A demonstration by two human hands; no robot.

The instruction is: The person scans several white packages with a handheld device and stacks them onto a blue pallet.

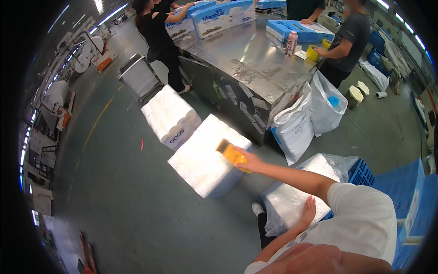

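Right hand gripped a yellow tool over the stack; left hand lay flat on the bag. Brushing, I'd guess; next needed light strokes.

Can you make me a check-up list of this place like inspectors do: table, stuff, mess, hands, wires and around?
Surface: metal table, marked and scuffed.
Things: yellow thing over a white bundle; second bundle beside it; wrapped bundle with a blue crate at its edge.
Clutter: pink bottle on the table; white sacks beside it; red strip on the floor.
Grips: right grip around the yellow thing; left grip flat on the wrapped bundle.
Cables: nothing seen.
Surroundings: people at the table; machines at far left.
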